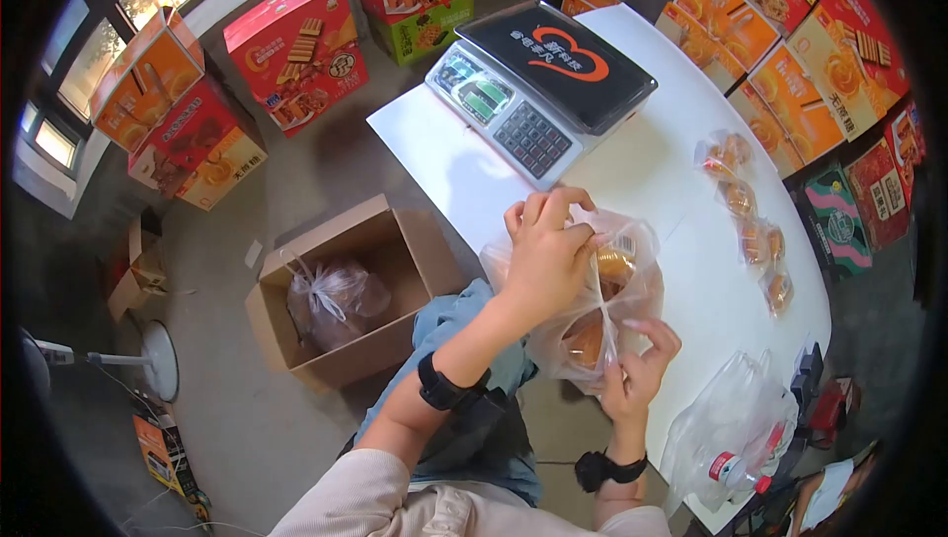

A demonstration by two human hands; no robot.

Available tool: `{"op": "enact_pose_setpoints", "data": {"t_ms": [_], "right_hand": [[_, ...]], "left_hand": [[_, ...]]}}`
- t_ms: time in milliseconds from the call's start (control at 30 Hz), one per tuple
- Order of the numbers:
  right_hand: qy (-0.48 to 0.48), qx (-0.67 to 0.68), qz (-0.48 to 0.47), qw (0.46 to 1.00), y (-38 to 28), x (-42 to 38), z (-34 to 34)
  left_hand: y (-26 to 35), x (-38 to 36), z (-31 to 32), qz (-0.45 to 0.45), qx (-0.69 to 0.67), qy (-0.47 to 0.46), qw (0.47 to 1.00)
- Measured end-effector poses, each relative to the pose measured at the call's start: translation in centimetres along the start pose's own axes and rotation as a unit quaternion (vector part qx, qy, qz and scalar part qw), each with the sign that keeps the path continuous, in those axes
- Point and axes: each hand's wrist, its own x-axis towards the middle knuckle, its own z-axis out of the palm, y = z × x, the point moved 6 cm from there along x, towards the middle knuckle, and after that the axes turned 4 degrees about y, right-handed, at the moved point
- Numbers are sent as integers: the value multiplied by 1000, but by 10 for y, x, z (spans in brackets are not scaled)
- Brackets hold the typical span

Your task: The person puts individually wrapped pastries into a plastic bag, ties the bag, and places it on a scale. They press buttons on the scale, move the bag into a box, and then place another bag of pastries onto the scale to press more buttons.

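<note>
A clear plastic bag [632,305] with packaged food inside lies at the near edge of the white table, its top gathered to a twisted middle. My left hand [548,256] is bent over the bag's upper left side, its fingers curled on the plastic. At the lower right of the bag, my right hand [640,369] pinches the plastic between thumb and fingers. A brown cardboard box [420,251] stands open on the floor to the left, with a tied plastic bag [341,302] in it.
A scale [528,122] stands at the table's far end. Wrapped snacks [739,199] lie in a line along the right side of the white table [681,231]. Nearer are plastic bags [726,414] and a bottle [736,471]. Colourful cartons [296,48] stand around.
</note>
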Motion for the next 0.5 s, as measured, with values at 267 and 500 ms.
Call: {"op": "enact_pose_setpoints", "data": {"t_ms": [267, 500], "right_hand": [[89, 26, 88, 992, 14, -1, -20], [62, -62, 39, 995, -1, 1, 1]], "left_hand": [[-13, 27, -44, -15, -105, 81, 991], [12, 6, -15, 55, -99, -167, 979]]}}
